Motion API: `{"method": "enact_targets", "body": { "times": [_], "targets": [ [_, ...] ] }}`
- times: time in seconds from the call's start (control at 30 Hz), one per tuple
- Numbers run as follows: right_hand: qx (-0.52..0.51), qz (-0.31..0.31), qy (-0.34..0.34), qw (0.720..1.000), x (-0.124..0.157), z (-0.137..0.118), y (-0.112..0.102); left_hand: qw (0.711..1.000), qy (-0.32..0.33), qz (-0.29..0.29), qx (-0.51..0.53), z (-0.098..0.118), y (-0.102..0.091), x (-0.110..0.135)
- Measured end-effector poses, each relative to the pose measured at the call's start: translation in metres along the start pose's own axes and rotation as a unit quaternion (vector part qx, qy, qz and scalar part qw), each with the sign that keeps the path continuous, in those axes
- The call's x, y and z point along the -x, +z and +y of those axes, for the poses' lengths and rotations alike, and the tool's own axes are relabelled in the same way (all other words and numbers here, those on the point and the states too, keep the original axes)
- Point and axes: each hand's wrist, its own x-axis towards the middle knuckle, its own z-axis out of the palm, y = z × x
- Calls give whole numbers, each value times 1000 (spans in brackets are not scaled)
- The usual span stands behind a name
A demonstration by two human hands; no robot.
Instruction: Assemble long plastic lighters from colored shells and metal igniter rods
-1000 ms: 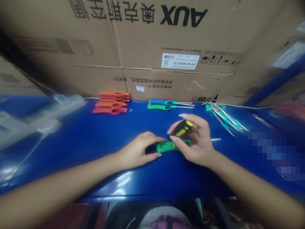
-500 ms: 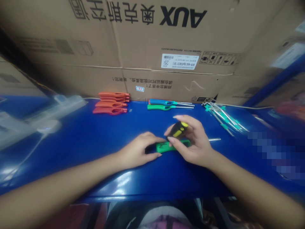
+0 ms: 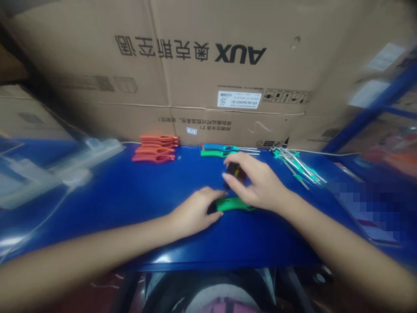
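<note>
My left hand [image 3: 194, 211] rests on the blue table [image 3: 130, 195] with its fingers curled around the left end of a green handle [image 3: 232, 204] that lies flat. My right hand [image 3: 257, 182] hovers just above and behind that handle. Its fingers are closed around a black tool handle with yellow marks [image 3: 233, 171], most of which the fingers hide.
At the back lie several orange handles [image 3: 155, 149], a blue handle [image 3: 216, 147] and another green one [image 3: 213, 153] with metal shafts, and a pile of metal rods with teal fittings [image 3: 298, 166]. White devices [image 3: 65, 167] sit at the left. A large cardboard box [image 3: 195, 78] walls the back.
My right hand has carried the black and yellow tool up and away from me, toward the back, turning palm-down. The camera has tilted, so the scene sits lower. My left hand stays on the green handle.
</note>
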Motion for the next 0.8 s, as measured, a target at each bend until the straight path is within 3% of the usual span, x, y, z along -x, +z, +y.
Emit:
{"method": "enact_targets", "body": {
  "times": [0.17, 0.33, 0.53, 0.67, 0.73, 0.8],
  "targets": [
    [-16, -98, -27, 995, -14, 2, -16, 1000, 7, -8, 6, 1, 5, -12],
    [47, 5, -73, 996, -4, 11, -14, 998, 47, 15, 27, -5, 13, -18],
    [-128, 8, 7, 992, 4, 9, -15, 998, 63, -1, 31, -9, 13, -15],
    [-12, 86, -33, 996, 5, 10, -14, 997, 78, 0, 28, -10, 12, -13],
    [-27, 79, -20, 996, 6, 10, -12, 996, 81, -5, 28, -9, 12, -13],
    [-107, 45, 22, 993, 5, 10, -11, 996, 82, -10, 29, -9, 11, -14]
  ]
}}
